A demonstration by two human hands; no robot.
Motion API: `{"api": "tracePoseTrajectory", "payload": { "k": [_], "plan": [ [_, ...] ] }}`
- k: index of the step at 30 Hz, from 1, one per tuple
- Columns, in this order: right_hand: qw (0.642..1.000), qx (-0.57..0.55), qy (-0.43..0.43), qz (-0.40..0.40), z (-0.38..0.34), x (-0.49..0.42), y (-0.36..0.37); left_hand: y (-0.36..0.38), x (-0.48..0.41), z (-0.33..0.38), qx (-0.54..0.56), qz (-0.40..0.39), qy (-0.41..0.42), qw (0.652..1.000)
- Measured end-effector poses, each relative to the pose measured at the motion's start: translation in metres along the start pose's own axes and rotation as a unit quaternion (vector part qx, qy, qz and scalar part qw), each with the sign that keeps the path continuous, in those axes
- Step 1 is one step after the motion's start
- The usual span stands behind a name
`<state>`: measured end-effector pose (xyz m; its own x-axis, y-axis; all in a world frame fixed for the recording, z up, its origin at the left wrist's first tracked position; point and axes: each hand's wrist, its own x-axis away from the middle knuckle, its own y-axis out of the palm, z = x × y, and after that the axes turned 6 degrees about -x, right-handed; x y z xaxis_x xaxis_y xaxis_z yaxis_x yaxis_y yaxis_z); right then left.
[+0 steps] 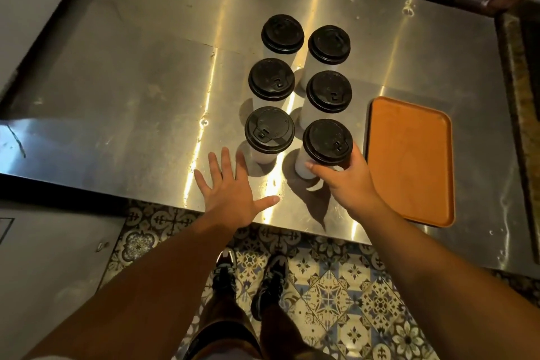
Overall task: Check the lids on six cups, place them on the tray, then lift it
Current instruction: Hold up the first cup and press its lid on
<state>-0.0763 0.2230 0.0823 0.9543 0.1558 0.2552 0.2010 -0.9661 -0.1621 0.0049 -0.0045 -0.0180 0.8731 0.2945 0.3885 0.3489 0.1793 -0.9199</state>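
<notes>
The steel desk (131, 82) is viewed from above, and every place is given from the orange tray (409, 161), which lies flat at the desk's right side with nothing on it.

Farthest left of the tray, the left hand (230, 196) is held over the desk's near edge. Its fingers (226, 164) are straight and spread wide, and nothing is held. The fingertips are just short of the near outer cup (269, 129).

Six white cups with black lids are stood upright in two columns of three, all left of the tray and none on it. The column farther from the tray is made up of the near outer cup, the middle outer cup (271, 79) and the far outer cup (282, 33). The column beside the tray is made up of the far inner cup (329, 44), the middle inner cup (329, 91) and the near inner cup (328, 141). A lid is seated on each.

The near inner cup, just left of the tray's long edge, is gripped by the right hand (347, 181). The thumb and fingers are curled round its white wall just under the lid. The cup appears slightly tilted, and whether its base is touching the desk cannot be told.

Below the desk's edge, a patterned tile floor (336, 286) and two shoes (225, 269) are seen, left of the tray's near end.
</notes>
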Motion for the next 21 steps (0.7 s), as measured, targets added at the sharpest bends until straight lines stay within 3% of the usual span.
{"api": "tracePoseTrajectory", "payload": {
  "k": [6, 9, 13, 17, 21],
  "plan": [
    [1.000, -0.019, -0.017, -0.011, -0.021, 0.021, -0.009, -0.026, 0.008, -0.003, 0.037, -0.040, 0.009, 0.998],
    [0.999, -0.029, -0.030, -0.001, -0.038, 0.037, -0.016, -0.043, 0.040, 0.002, 0.096, 0.028, 0.033, 0.994],
    [0.998, -0.027, -0.051, 0.023, -0.064, 0.060, -0.025, -0.081, 0.084, 0.017, 0.301, 0.107, 0.155, 0.935],
    [0.996, -0.016, -0.075, 0.037, -0.098, 0.086, -0.028, -0.144, 0.106, 0.038, 0.370, 0.150, 0.237, 0.886],
    [0.993, -0.031, -0.109, 0.035, -0.131, 0.108, -0.028, -0.196, 0.116, 0.051, 0.386, 0.155, 0.285, 0.863]
  ]
}}
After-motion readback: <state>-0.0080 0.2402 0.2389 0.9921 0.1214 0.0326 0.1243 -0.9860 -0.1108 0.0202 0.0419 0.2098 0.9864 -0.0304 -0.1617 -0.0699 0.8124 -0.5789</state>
